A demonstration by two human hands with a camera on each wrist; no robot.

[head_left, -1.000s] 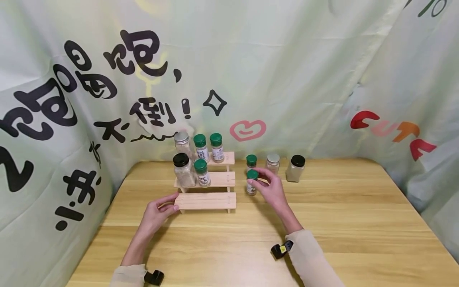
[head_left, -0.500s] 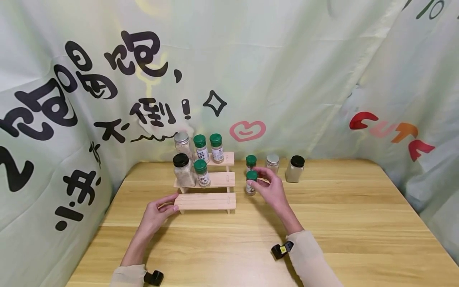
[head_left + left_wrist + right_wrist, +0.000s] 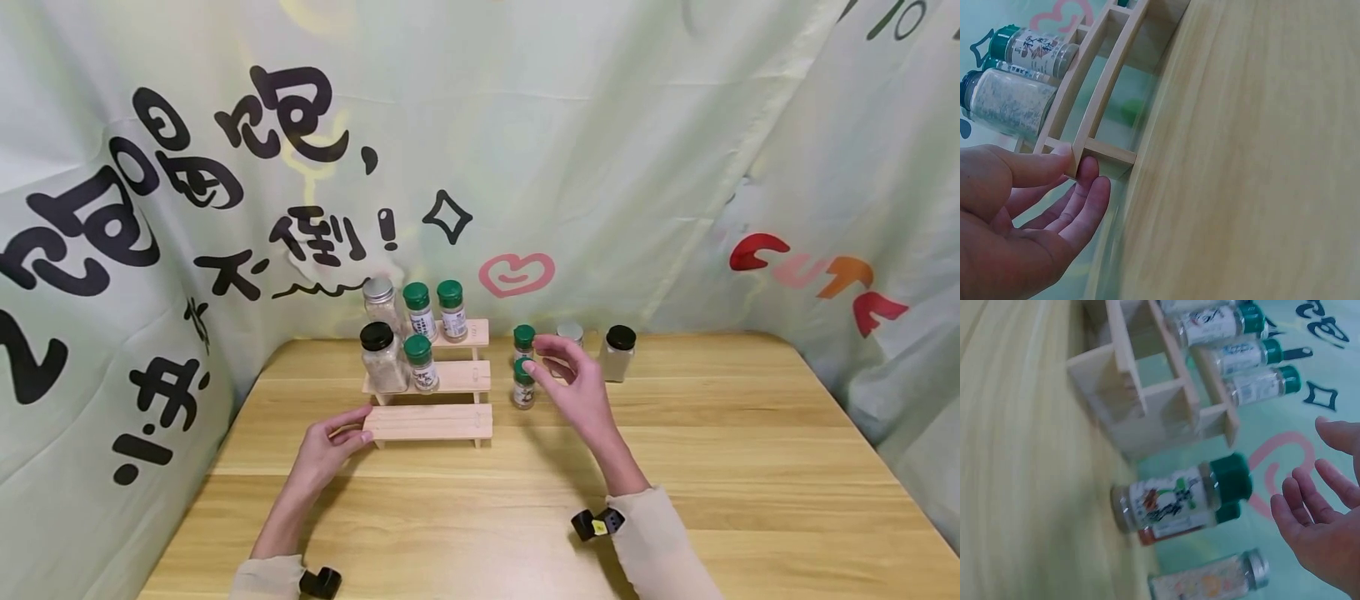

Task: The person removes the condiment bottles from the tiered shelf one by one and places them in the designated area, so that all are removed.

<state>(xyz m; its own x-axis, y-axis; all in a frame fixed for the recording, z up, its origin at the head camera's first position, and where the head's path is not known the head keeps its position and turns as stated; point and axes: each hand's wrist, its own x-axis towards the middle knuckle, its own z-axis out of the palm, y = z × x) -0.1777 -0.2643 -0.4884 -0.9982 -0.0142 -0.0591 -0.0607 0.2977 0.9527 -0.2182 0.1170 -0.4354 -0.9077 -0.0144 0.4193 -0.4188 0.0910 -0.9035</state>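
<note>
A three-step wooden rack (image 3: pixel 429 422) stands left of centre. My left hand (image 3: pixel 327 454) pinches the left end of its lowest step between thumb and fingers, as the left wrist view also shows. Right of the rack, a green-capped jar (image 3: pixel 523 393) stands upright on the table, another green-capped jar (image 3: pixel 523 340) just behind it. Above and to the right of the front jar is my right hand (image 3: pixel 581 387), its fingers spread and holding nothing. In the right wrist view a gap shows between the hand (image 3: pixel 1329 519) and the jar's green cap (image 3: pixel 1232 477).
The middle step bears a black-capped jar (image 3: pixel 386 362) and a green-capped one (image 3: pixel 422 371). On the top step are a silver-capped jar (image 3: pixel 381 304) and two green-capped ones. A silver-capped jar (image 3: pixel 570 333), partly hidden, and a black-capped jar (image 3: pixel 617 358) stand at the back right.
My right hand has let go of the front green-capped jar and moved slightly up and right, its fingers opened. The jar stays in place, and my left hand has kept its hold on the rack.
</note>
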